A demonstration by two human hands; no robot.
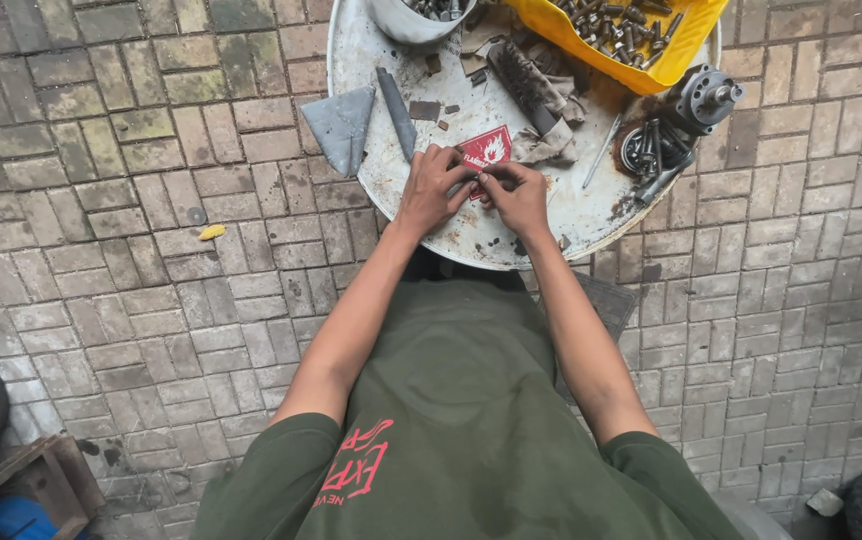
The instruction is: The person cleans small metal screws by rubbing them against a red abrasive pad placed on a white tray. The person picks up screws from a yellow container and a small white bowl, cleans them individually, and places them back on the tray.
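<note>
Together, both hands meet over the near part of a round white drum top point(391, 190) that serves as a work surface. The left hand point(433, 190) and the right hand point(518, 196) pinch a small dark part point(478, 179) between their fingertips, fingers curled in on it from either side; what kind of part it is cannot be told, as it is too small and mostly covered. It is held just above the drum top, beside a red diamond-shaped label point(491, 147) printed with a flame sign, which lies just beyond the fingers.

Farther back on the drum top lies a grey flat file point(397, 113), and a folded grey cloth point(341, 125) hangs over the left edge. A wire brush point(529, 88) rests on a dirty rag point(543, 143) near the middle. At the far edge a yellow tray point(673, 55) holds many bolts, and next to it stands a pale bucket point(406, 22) with more metal pieces inside. On the right edge sits a metal machine part point(709, 97) with greasy small hardware beside it.

The drum stands on grey brick paving point(101, 220). The person wears an olive shirt point(461, 430) with red print.
</note>
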